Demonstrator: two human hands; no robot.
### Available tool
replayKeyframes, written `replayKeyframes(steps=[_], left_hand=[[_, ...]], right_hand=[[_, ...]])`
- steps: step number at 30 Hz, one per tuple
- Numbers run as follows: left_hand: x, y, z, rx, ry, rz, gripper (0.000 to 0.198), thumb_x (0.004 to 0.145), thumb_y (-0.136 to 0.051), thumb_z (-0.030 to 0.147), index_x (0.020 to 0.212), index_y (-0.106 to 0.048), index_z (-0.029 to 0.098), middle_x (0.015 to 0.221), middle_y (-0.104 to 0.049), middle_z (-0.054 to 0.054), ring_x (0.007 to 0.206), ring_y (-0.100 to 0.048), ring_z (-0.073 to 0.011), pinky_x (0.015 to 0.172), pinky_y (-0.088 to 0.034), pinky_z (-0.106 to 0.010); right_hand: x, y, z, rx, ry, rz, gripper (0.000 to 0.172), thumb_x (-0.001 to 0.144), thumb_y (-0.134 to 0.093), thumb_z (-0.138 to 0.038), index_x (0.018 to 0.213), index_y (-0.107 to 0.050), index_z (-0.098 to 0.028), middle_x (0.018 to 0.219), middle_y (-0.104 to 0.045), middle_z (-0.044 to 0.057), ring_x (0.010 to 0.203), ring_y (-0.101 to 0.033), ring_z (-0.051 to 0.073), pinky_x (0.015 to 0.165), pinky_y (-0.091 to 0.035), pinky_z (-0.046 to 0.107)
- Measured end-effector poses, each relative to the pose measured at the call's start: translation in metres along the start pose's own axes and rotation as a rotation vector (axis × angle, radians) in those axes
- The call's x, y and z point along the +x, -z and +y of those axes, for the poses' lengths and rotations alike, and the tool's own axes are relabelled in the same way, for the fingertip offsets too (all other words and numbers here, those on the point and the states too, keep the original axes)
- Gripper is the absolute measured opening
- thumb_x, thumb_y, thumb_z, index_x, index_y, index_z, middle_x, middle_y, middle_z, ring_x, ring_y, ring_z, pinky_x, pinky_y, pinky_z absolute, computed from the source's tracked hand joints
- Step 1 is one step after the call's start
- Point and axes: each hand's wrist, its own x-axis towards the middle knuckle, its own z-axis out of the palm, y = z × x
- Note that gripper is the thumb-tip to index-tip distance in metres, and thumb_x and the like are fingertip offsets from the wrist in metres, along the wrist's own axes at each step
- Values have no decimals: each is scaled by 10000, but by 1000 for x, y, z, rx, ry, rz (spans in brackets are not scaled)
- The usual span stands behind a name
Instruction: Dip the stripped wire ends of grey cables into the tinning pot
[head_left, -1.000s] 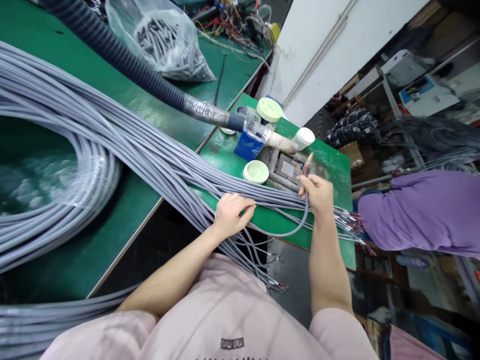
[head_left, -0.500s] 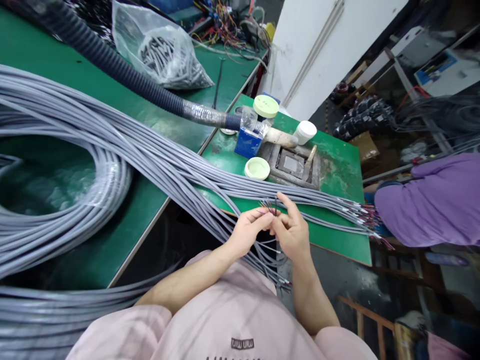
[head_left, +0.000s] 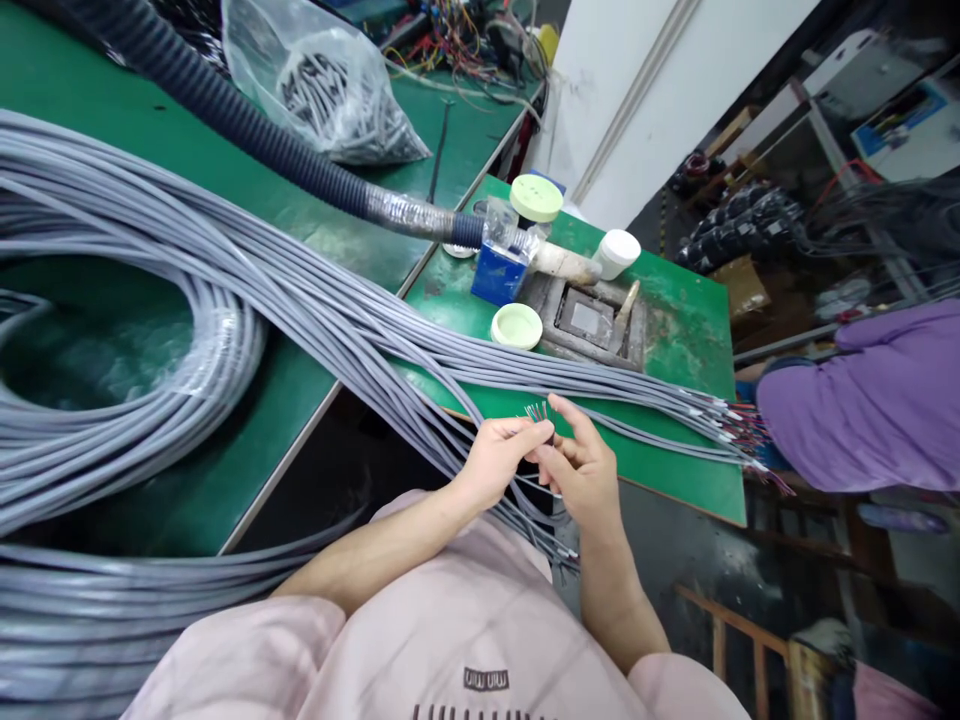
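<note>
Thin coloured wires [head_left: 537, 411] fan upward from between my two hands, their pale tips showing. My left hand [head_left: 491, 458] is closed on them in a pinch, thumb on top. Touching it, my right hand [head_left: 583, 462] also has its thumb and fingers drawn together on the wires, with the index finger raised. How the wires are split between the fingers is hidden. Just beyond my hands runs a thick bundle of grey cables [head_left: 420, 345], ending at the right in stripped coloured wires [head_left: 746, 425]. More cable ends hang below my hands.
On the green table [head_left: 682, 330] stand a solder pot [head_left: 589, 318], a pale green dish [head_left: 516, 326], a white tub [head_left: 616, 252] and a blue box [head_left: 498, 274] carrying a ribbed hose [head_left: 247, 140]. A bag of grey pieces [head_left: 337, 105] lies behind. A person in purple [head_left: 870, 400] is at right.
The wires between my fingers now stand up in a fan with their tips showing. My right index finger has lowered slightly. The view has shifted a little.
</note>
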Motion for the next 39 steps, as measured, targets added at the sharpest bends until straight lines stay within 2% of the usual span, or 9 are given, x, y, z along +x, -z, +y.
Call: replayKeyframes(steps=[9,22,32,35,39], left_hand=[[-2,1,-1,70,-16,-15,447,783,-677,470,492,-570,148,435,-592,-10,407,-562,-116,473,-439,-236],[-3,2,-3,60,-54,-69,441,815,-640,468,517,-598,147,471,-601,-19,456,-590,-133,511,-461,-253],[-2,3,-7,-36,-1,-92,416,828,-611,434,527,-561,152,495,-592,-18,489,-601,-147,536,-467,-275],[-2,2,-7,-62,-14,-45,353,800,-646,410,572,-561,155,520,-581,1,469,-565,-120,512,-450,-259],[1,2,-7,-92,-30,100,221,705,-738,351,704,-624,162,629,-603,21,486,-499,-69,491,-411,-215]], right_hand=[[-1,0,2,26,-32,11,595,751,-687,-371,1311,-520,-255,502,-554,-65,384,-456,92,339,-323,199],[-1,1,8,68,-28,39,579,750,-695,-361,1291,-524,-249,559,-594,-54,395,-460,83,333,-333,188],[1,2,9,69,-27,68,589,740,-675,-311,1304,-525,-231,556,-598,-54,397,-467,81,331,-334,179],[1,3,8,66,-14,66,587,745,-671,-307,1305,-523,-215,513,-577,-70,379,-453,75,336,-332,174],[0,3,7,44,-9,69,565,768,-656,-317,1306,-521,-210,472,-558,-89,358,-430,67,353,-346,172]])
